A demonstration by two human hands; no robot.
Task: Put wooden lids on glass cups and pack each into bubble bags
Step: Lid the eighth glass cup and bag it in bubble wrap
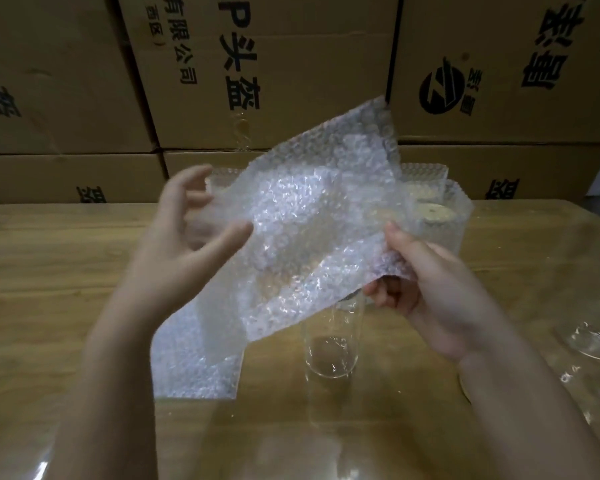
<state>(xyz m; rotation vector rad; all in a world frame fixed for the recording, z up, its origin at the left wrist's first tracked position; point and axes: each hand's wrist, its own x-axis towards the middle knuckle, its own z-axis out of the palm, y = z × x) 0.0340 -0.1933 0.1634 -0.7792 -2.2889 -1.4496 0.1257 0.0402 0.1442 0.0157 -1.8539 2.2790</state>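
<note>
- Surface point(66, 271): wooden, beneath both hands.
- Bubble bag point(312, 237): raised between the hands, its lower corner pinched by the right hand point(426, 289).
- Left hand point(184, 244): fingers spread and relaxed at the bag's edge.
- Glass cup point(331, 344): upright, just below the right hand.

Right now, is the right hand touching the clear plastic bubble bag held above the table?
Touching. The head view shows the right hand pinching the clear plastic bubble bag at its lower right edge, thumb on top, fingers curled underneath.
</note>
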